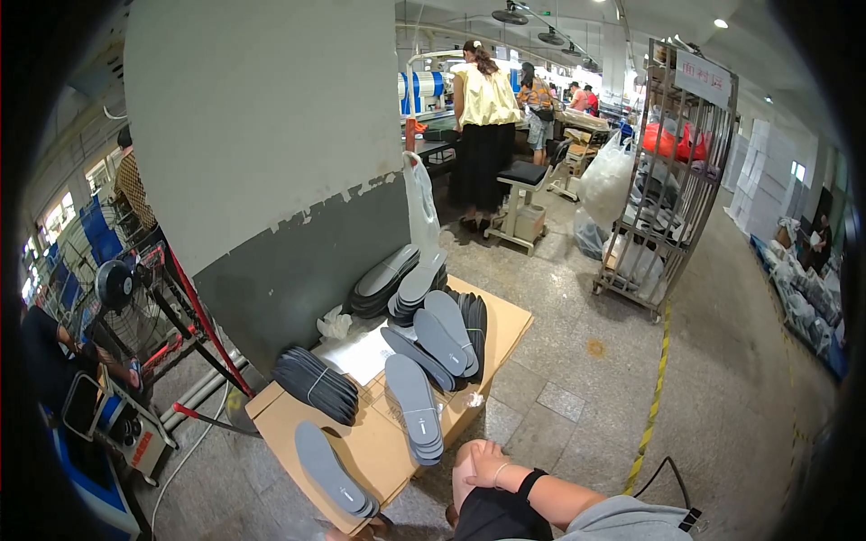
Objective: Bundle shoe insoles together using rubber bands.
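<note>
My right hand [487, 463] lies on my bare right knee, its fingers stretched over it and holding nothing. A thin bracelet circles the wrist. At the lower edge, a strip of skin beside the cardboard box may belong to my left hand; its fingers cannot be made out. Nearest that strip is a fanned stack of grey insoles [329, 469] on the box's near corner. Another grey insole stack [412, 397] lies close to my knee. Behind it rest more grey insoles [446, 329] and a banded bundle of dark insoles [316, 383] on the cardboard box [379, 451].
A painted pillar [307, 261] rises behind the box. At left stand a fan [115, 285] and red-and-black frames. A wheeled metal cage rack [663, 189] holds bags at right, near yellow-black floor tape [645, 433]. Several people work at the back beside a stool [526, 173].
</note>
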Tool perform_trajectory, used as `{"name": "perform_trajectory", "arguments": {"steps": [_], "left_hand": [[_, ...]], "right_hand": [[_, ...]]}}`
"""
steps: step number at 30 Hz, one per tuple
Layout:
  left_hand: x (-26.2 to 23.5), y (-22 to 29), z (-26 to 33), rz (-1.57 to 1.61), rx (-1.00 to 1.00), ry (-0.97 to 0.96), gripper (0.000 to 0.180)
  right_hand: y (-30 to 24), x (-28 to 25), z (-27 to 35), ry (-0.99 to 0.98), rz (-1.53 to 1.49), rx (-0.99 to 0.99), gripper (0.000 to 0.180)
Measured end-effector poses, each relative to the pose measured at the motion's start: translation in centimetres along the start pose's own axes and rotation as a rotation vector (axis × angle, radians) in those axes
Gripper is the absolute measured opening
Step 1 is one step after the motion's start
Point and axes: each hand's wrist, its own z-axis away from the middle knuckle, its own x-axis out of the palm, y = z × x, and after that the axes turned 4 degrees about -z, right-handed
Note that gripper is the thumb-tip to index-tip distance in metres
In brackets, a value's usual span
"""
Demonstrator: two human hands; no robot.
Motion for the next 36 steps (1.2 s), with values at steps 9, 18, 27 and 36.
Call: {"name": "perform_trajectory", "arguments": {"steps": [9,18,27,36], "left_hand": [[4.6,-7.4,0.0,-0.118,0.374,0.438,0.020],[-8.3,-4.3,-4.6,0.990,-0.447,0.184,0.011],[-8.7,2.5,-12.3,0.851,-0.526,0.030,0.045],[-5.5,4.5,-14.8,1.048,-0.473,-0.038,0.053]], "right_hand": [[2.6,1.6,-3.6,0.110,-0.200,-0.229,0.057],[-1.4,-10.9,-2.3,0.406,-0.799,-0.294,0.037],[-6.7,-8.3,-7.9,0.263,-0.546,-0.103,0.067],[-9.2,-7.8,-6.7,0.323,-0.543,-0.113,0.074]]}}
